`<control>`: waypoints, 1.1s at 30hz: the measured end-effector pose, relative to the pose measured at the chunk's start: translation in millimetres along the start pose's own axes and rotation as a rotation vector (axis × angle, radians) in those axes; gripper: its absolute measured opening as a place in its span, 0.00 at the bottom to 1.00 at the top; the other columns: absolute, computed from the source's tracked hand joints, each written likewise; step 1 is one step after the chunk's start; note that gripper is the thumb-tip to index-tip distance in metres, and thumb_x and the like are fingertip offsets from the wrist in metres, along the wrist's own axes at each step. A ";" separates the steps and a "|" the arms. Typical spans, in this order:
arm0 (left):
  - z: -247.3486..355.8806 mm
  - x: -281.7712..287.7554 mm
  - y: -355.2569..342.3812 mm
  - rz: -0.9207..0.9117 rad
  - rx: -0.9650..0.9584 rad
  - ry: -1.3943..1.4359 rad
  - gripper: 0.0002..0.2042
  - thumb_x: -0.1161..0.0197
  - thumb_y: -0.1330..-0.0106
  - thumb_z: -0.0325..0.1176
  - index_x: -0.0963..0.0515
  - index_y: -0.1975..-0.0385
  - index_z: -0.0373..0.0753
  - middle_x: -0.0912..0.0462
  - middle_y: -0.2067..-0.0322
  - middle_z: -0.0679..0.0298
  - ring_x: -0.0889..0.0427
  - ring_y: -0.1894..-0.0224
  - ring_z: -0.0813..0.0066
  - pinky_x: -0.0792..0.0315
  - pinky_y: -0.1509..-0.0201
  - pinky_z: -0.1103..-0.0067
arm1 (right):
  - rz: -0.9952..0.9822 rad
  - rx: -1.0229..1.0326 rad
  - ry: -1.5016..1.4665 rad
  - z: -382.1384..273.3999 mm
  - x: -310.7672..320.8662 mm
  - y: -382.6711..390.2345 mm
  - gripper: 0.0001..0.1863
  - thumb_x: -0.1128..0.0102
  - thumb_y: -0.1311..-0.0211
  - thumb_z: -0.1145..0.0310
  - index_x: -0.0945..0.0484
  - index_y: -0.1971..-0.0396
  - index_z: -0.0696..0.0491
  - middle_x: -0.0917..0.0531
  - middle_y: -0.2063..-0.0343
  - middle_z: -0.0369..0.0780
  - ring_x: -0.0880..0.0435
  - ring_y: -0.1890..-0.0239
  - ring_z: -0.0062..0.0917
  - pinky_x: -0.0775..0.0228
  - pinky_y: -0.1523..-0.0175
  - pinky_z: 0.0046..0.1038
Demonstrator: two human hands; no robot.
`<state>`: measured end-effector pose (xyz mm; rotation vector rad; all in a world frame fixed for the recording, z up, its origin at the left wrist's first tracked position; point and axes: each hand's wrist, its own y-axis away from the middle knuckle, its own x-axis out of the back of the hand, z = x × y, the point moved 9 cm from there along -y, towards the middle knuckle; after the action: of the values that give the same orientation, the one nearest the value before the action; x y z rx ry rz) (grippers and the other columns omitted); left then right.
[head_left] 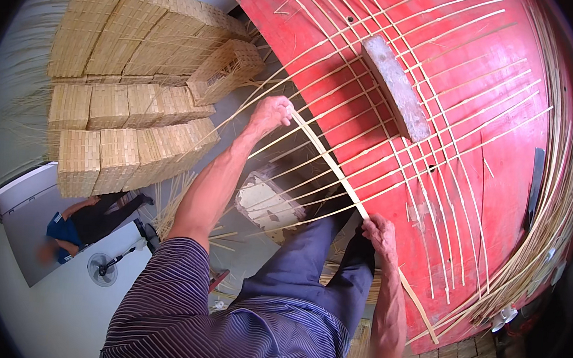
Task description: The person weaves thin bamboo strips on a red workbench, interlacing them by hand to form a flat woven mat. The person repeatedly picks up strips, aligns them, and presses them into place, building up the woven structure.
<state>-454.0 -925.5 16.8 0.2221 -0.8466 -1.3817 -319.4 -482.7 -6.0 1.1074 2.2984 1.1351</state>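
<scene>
A flat, pale bamboo strip [329,158] is stretched slantwise between my two hands along the near edge of the red board. Closed fingers of my left hand [273,114] grip its upper end. My right hand [380,234] pinches it lower down, and the tail of the strip runs on past the wrist over the board. Several thin bamboo splints [369,160] jut out beneath the strip, part of an open lattice lying on the red board [481,181]. A grey, worn brick-shaped block [396,90] rests on top of the lattice.
Stacked woven baskets [130,32] fill the upper left. Long loose splints [560,167] bundle along the board's right edge. Under the lattice's overhang sits a chipped pale block [268,201]. At lower left are a fan [102,269] and another person [70,229].
</scene>
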 end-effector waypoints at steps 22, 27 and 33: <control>29.1 19.6 -45.1 -0.130 -0.080 -0.440 0.09 0.38 0.39 0.31 0.17 0.65 0.33 0.17 0.77 0.61 0.15 0.76 0.74 0.22 0.68 0.75 | 0.026 -0.110 -0.247 32.9 25.0 21.5 0.13 0.40 0.31 0.64 0.18 0.66 0.60 0.17 0.76 0.37 0.18 0.75 0.19 0.23 0.66 0.24; 30.6 36.3 -47.8 -0.152 0.000 -0.251 0.07 0.40 0.36 0.30 0.18 0.65 0.34 0.16 0.72 0.65 0.16 0.72 0.80 0.22 0.66 0.81 | 0.054 -0.112 -0.204 28.0 21.4 12.7 0.12 0.40 0.30 0.64 0.18 0.67 0.60 0.17 0.77 0.36 0.19 0.76 0.19 0.26 0.70 0.23; 66.1 26.1 -59.8 -0.036 -0.206 -0.333 0.09 0.39 0.35 0.35 0.17 0.65 0.36 0.17 0.74 0.69 0.20 0.73 0.83 0.25 0.66 0.81 | 0.229 -0.012 0.023 13.0 37.7 9.1 0.12 0.40 0.31 0.66 0.18 0.69 0.60 0.18 0.81 0.37 0.20 0.79 0.19 0.29 0.72 0.24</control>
<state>-543.4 -940.8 37.1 -0.1573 -0.9677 -1.5532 -331.1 -443.5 -5.6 1.3884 2.2215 1.2481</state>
